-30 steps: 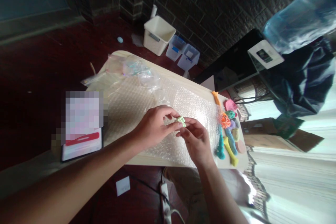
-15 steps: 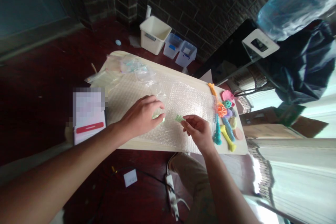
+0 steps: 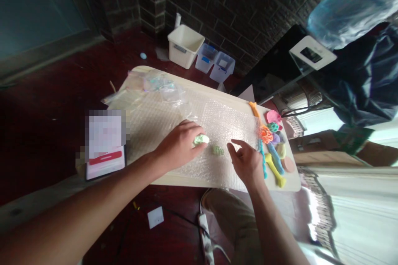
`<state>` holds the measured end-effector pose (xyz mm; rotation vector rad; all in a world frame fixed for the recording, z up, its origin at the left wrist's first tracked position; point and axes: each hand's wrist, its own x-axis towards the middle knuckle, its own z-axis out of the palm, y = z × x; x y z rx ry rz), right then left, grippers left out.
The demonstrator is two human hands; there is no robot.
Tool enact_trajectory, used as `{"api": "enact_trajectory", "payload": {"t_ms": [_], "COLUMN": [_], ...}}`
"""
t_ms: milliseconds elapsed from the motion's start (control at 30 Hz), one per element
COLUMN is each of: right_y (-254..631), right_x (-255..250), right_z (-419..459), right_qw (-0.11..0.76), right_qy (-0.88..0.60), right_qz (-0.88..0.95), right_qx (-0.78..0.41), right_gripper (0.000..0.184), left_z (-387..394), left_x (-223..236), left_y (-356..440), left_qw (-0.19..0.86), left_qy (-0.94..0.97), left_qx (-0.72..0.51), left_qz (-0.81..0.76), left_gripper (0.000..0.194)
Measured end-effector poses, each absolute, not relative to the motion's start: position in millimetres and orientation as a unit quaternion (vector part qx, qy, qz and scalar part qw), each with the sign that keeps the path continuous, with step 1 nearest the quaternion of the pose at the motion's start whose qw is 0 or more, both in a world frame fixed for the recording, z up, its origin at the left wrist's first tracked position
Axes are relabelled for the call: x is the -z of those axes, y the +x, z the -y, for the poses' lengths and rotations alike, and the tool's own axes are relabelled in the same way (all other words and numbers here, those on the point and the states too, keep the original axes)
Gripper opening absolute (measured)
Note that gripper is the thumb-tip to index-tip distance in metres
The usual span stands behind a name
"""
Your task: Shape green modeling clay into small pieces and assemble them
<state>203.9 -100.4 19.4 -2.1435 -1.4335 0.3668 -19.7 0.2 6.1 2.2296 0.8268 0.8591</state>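
My left hand is closed round a pale green lump that looks like soft modelling clay; part of it is hidden by the fingers. Between my hands a small green ridged piece lies on the bubble wrap. To the right of that piece is my right hand, its thumb and forefinger apart with nothing between them.
Colourful pieces crowd the table's right end, among them a yellow bone shape and an orange tangle. Clear plastic bags lie at the far left. A phone stands by the left edge. Bins are on the floor beyond.
My right hand has let go of the green ridged piece and drawn back to the right. My left hand has moved slightly right, with more of the pale green lump showing.
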Motion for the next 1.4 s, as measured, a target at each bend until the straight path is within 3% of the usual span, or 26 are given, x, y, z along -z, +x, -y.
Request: {"api": "enact_trajectory", "payload": {"t_ms": [133, 233, 533, 1167, 1400], "right_y": [183, 171, 170, 145, 151], "right_x": [-23, -18, -14, -26, -28], "right_z": [100, 98, 80, 73, 73], "right_qw": [0.412, 0.467, 0.52, 0.538, 0.535], "right_qy": [-0.693, -0.619, -0.605, -0.576, -0.58], "right_qz": [0.497, 0.478, 0.38, 0.357, 0.352], "right_qx": [-0.322, -0.412, -0.468, -0.501, -0.504], "right_gripper": [0.039, 0.034, 0.016, 0.013, 0.017], "left_z": [7, 8, 2, 3, 5], "left_x": [-10, -5, -12, -26, -20], "left_y": [-14, -12, -16, -27, -22], "left_qw": [0.408, 0.436, 0.414, 0.383, 0.389], "left_qy": [0.787, 0.781, 0.797, 0.783, 0.797], "left_qx": [-0.351, -0.34, -0.358, -0.396, -0.38], "left_qz": [-0.301, -0.29, -0.253, -0.29, -0.262], "left_gripper": [0.014, 0.012, 0.016, 0.011, 0.021]}}
